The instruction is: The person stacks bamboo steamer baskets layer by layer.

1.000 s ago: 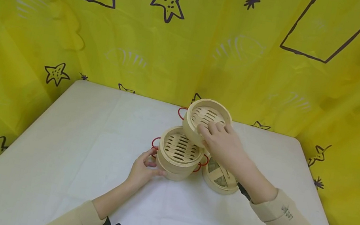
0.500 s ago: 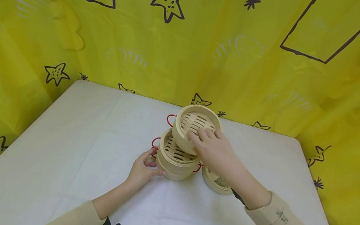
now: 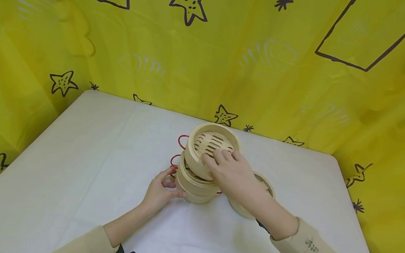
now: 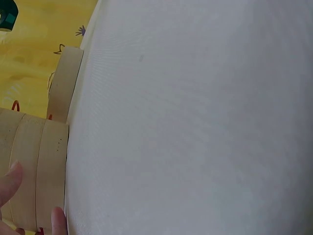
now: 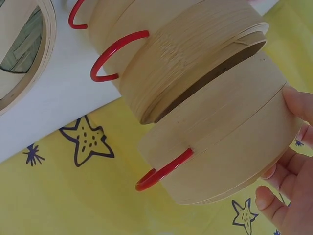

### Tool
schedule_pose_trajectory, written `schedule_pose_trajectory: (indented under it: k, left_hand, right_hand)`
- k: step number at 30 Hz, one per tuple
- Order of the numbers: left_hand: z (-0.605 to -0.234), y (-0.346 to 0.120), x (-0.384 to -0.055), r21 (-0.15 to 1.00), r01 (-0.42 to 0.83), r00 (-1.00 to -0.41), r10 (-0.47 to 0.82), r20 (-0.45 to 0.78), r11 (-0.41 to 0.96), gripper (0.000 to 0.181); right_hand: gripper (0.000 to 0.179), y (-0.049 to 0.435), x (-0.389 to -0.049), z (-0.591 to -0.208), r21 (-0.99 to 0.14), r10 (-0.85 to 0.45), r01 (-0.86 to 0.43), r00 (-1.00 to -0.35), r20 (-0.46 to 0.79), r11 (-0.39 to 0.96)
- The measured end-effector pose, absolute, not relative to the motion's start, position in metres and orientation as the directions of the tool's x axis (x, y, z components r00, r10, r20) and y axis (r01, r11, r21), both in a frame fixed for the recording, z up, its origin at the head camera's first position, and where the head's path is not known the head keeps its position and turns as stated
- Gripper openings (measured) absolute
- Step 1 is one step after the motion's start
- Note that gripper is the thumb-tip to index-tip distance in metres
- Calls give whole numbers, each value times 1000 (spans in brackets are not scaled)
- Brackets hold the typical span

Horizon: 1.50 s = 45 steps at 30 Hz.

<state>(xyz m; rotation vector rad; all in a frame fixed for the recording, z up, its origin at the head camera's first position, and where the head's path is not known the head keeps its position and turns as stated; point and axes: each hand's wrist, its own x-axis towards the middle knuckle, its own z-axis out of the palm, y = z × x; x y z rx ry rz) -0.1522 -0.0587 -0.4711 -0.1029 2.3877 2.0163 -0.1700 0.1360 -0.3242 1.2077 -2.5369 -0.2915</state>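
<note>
With our right hand (image 3: 234, 175) we grip a bamboo steamer tier (image 3: 205, 143) by its near right rim, fingers reaching over the edge and thumb on the outer wall; this probably leaves the underside free of fingers. Our left hand (image 3: 159, 189) holds the left side of the lower steamer stack (image 3: 196, 189) between thumb and fingers, likely to keep it from sliding.

We have the tier tilted above that stack, set off towards the back; a wedge-shaped gap shows between them, though we cannot tell whether they touch anywhere. The tier is pale and round, with a slotted floor and a red loop handle (image 5: 166, 169). The stack, apparently two tiers, stands upright on the white surface (image 3: 123, 139). Just right of it lies a woven lid (image 5: 24, 49), partly behind our forearm. Beyond hangs a yellow curtain (image 3: 215, 56) with starfish drawings.
</note>
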Motion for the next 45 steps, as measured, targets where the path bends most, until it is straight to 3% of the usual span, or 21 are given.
schedule_pose_trajectory:
  k: [7,14,21,45]
  left_hand:
    - [-471,-59,-153,984,-72,-997,-40,-67,161,81]
    - [-432,-55,-138,987,-64,-998,-28,-61,148,73]
    - [-431,-56,-138,986,-60,-998,-28,-57,157,72]
    - [-437,-55,-140,989,-48,-999,-27,-45,141,73]
  right_hand:
    - [45,134,-165,-326,299,-792,-735,-581,185,609]
    - [43,134,-162,-329,300,-802,-744,-558,212,597]
    - [39,133,-160,-329,338,-813,-740,-540,219,582]
    - [40,130,-158,-334,344,-800,-723,-565,203,599]
